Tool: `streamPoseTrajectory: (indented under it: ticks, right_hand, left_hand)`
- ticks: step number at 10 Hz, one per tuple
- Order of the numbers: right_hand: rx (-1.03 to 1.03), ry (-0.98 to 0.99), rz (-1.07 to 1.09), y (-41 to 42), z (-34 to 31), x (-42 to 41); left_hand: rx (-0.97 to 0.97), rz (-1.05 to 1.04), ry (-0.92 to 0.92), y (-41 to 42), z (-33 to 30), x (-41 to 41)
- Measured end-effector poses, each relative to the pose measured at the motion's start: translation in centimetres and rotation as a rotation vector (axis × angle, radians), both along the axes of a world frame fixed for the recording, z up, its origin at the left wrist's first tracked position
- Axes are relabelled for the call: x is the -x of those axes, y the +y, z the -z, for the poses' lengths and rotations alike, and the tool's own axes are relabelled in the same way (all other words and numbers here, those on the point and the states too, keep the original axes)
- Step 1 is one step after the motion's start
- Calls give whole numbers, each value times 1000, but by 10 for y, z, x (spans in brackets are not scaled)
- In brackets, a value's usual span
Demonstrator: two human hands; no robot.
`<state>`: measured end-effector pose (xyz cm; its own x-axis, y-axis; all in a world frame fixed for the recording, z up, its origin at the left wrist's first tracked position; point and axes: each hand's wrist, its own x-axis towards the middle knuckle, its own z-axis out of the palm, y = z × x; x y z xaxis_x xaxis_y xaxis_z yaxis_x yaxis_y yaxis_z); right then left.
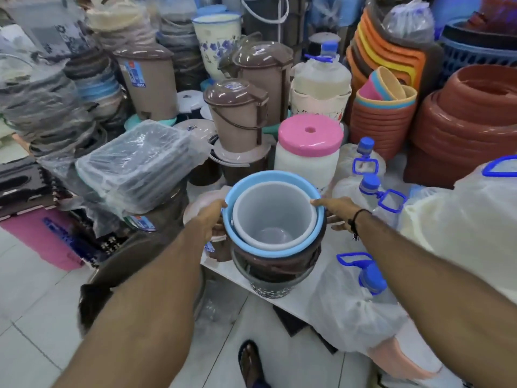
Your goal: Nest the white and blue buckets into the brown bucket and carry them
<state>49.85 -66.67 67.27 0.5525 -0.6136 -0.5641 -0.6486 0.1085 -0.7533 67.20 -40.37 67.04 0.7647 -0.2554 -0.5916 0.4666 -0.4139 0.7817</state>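
Note:
The white bucket (272, 212) sits inside the blue bucket (246, 189), and both sit inside the brown bucket (277, 266), which shows below the blue rim. The stack tilts toward me, held above the floor. My left hand (212, 217) grips the left side of the stack, thumb on the blue rim. My right hand (340, 211) grips the right side, thumb over the rim. A patterned dark container (272, 288) shows just beneath the brown bucket; whether they touch is unclear.
Shop goods crowd all around: a pink-lidded white jar (309, 152), brown lidded bins (237, 116), wrapped trays (140, 166) at left, water bottles with blue handles (372, 191) and bagged items (458, 214) at right. White tiled floor (33, 303) and my sandalled foot (250, 362) lie below.

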Motion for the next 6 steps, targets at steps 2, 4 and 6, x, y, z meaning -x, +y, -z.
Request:
streamPoseTrajectory:
  ticks: [2, 4, 6]
  right_hand:
    - [-102, 271, -42, -8, 79, -21]
    - [-129, 371, -107, -34, 105, -28]
    - [-8, 487, -358, -59, 90, -62]
  left_hand:
    - [-125, 66, 164, -4, 86, -26]
    - [-161, 156, 144, -22, 101, -43]
    - [-349, 469, 25, -29, 94, -76]
